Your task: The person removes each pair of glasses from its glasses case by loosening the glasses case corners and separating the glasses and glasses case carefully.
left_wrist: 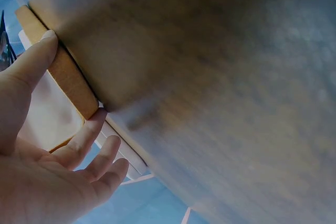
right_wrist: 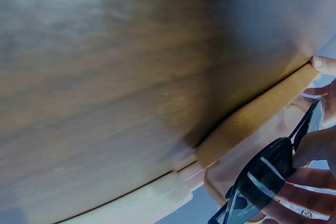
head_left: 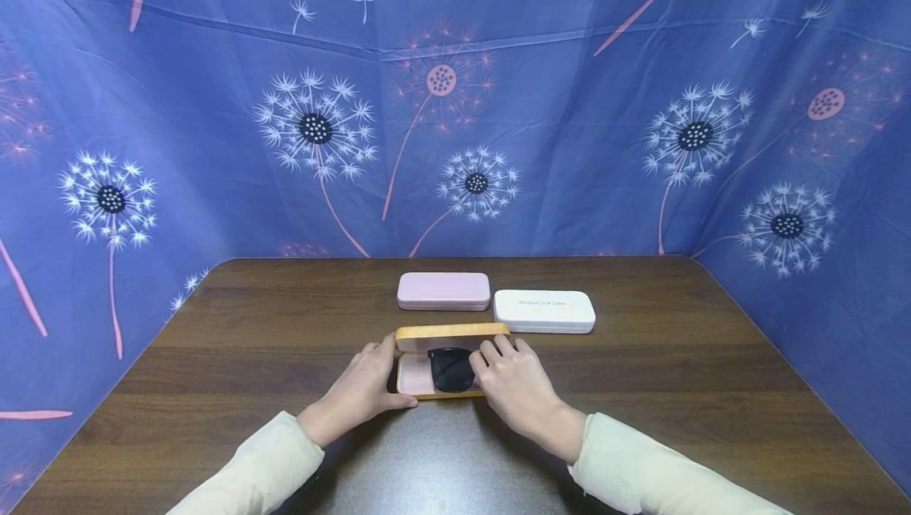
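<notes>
An orange glasses case (head_left: 450,331) with a pale pink lining stands with its lid up on the table, near the middle of the head view. My left hand (head_left: 359,390) grips its left end, the thumb on the front edge and the fingers round the far side. In the left wrist view the thumb presses the case's orange wall (left_wrist: 73,80). Black sunglasses (head_left: 451,370) with dark lenses are in my right hand (head_left: 518,388), which pinches them by one side over the case's right part. The right wrist view shows fingers and thumb at the middle of the sunglasses (right_wrist: 262,174).
Behind the orange case lie a closed lilac glasses case (head_left: 443,291) and, to its right, a closed white one (head_left: 544,311) with lettering on the lid. The dark wooden table (head_left: 683,388) ends at a blue dandelion-print cloth (head_left: 569,127).
</notes>
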Tool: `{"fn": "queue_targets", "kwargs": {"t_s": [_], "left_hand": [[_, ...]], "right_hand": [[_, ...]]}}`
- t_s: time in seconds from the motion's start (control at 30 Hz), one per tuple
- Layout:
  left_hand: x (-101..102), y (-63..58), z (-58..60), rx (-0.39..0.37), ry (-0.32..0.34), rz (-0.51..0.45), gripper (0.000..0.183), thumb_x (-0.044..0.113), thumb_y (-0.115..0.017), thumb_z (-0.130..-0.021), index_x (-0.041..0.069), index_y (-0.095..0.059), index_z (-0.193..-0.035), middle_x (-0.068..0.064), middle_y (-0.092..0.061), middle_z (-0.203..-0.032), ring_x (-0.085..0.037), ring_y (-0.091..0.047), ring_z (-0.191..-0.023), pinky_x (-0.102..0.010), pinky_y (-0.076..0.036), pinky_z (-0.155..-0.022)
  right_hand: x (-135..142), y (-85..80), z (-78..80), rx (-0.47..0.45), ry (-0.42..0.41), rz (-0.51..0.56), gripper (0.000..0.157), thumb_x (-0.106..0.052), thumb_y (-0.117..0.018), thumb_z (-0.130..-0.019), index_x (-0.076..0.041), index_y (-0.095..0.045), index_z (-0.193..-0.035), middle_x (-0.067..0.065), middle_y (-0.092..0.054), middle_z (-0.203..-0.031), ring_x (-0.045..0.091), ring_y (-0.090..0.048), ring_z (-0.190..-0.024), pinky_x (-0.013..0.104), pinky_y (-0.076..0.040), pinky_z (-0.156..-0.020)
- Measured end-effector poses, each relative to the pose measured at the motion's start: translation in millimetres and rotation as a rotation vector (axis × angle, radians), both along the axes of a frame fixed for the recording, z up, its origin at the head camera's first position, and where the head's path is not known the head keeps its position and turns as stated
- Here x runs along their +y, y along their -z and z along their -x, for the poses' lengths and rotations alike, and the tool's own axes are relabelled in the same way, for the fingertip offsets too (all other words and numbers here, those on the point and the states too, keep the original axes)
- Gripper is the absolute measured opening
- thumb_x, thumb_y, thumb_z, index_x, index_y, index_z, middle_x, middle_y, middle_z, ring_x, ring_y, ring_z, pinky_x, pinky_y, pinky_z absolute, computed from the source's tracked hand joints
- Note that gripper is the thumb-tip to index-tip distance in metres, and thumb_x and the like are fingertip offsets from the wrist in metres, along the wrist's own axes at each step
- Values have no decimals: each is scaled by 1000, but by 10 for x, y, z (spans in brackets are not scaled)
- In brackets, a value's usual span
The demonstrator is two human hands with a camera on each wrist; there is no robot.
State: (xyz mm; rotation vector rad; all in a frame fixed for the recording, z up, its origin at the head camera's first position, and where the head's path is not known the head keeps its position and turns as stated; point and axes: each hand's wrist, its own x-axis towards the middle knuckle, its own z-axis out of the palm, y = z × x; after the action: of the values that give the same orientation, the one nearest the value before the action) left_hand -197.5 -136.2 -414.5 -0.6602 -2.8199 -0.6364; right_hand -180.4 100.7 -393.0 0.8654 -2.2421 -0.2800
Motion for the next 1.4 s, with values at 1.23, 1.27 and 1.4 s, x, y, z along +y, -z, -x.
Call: {"fn": "queue_targets", "kwargs": {"t_s": [1.23,1.27,1.4], "left_hand": [[17,-23,-32,4,1,-9,90,33,-86,-55,-4,-41,-124,-7,-65,-101,-30,-57,-94,-47,-46,-83],[18,-23,-31,5,0,-8,90,33,-86,-55,-4,-41,-124,-7,-65,-101,-30,-57,-94,-47,-46,-83],[22,-26,-31,1,-4,-7,90,33,-86,-55,-4,-42,-124,-6,-65,-101,-30,-57,-95,-47,-46,-84]], "right_hand": [[849,26,-18,-13,116,80,18,-12,-73,-60,-8,-61,-73,4,-62,-69,22,-56,-63,28,-37,-45],[870,28,-11,-13,118,85,18,-11,-73,-60,-7,-61,-73,5,-62,-69,22,-56,-63,28,-37,-45],[952,31,11,-14,123,100,18,-8,-72,-59,-6,-60,-73,5,-62,-69,22,-56,-62,29,-36,-45]]}}
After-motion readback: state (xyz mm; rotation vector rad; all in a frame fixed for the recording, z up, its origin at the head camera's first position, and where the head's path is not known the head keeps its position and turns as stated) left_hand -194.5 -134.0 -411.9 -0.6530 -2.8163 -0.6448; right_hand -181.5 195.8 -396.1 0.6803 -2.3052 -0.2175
